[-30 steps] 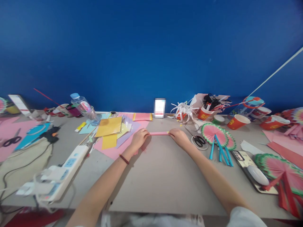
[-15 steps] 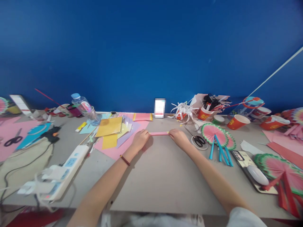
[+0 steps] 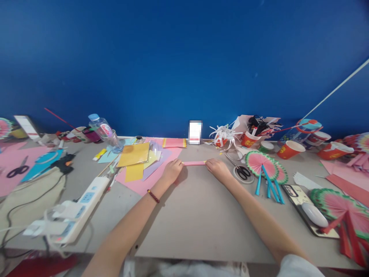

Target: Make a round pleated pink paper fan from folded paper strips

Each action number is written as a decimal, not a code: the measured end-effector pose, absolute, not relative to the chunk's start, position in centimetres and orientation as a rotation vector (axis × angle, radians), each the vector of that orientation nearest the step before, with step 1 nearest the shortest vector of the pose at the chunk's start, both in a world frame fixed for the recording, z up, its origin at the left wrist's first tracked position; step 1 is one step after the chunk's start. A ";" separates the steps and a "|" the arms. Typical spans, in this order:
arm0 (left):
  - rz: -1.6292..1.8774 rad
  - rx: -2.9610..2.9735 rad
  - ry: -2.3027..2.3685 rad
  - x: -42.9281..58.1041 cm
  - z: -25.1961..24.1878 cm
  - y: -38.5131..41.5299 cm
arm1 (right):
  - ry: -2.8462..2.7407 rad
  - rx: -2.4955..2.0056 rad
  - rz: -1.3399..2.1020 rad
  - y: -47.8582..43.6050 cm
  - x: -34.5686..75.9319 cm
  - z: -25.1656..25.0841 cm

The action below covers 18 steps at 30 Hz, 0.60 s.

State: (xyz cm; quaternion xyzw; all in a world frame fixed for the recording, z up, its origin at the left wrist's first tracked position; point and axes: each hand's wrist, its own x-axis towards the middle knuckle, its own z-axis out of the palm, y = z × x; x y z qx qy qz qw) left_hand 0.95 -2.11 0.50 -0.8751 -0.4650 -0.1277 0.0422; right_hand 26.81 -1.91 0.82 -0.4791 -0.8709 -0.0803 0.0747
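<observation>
A narrow strip of folded pink paper (image 3: 194,163) stretches between my hands, level above or on the grey table. My left hand (image 3: 173,170) pinches its left end, and my right hand (image 3: 216,168) pinches the right end. Small yellow bits show at both ends of the strip. Black-handled scissors (image 3: 242,172) and a roll of clear tape (image 3: 250,179) lie just right of my right hand. Left of my left hand are a pink sheet (image 3: 135,185) and yellow paper in a clear sleeve (image 3: 133,154).
A phone (image 3: 195,132) stands against the blue wall. Pink and green paper fans (image 3: 261,163) lie at right, near a white mouse (image 3: 314,214) on another phone. Red paper cups (image 3: 290,150) stand behind. A power strip (image 3: 86,207) and a tilted bottle (image 3: 104,130) are at left.
Both hands keep their grip on the pink paper strip and stay nearly in place. The whole view has shifted very slightly.
</observation>
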 end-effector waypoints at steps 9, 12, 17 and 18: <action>-0.390 -2.690 -1.428 1.1 0.7 -2.3 | -2.595 -1.433 -0.166 -2.1 26.8 1.0; -0.364 -2.693 -1.443 1.2 0.9 -2.5 | -2.609 -1.464 -0.154 -2.2 26.5 1.2; -0.382 -2.701 -1.439 1.5 1.1 -2.8 | -2.615 -1.542 -0.159 -2.2 26.2 1.4; -0.377 -2.695 -1.448 1.6 1.0 -2.8 | -2.599 -1.559 -0.153 -2.2 26.2 1.4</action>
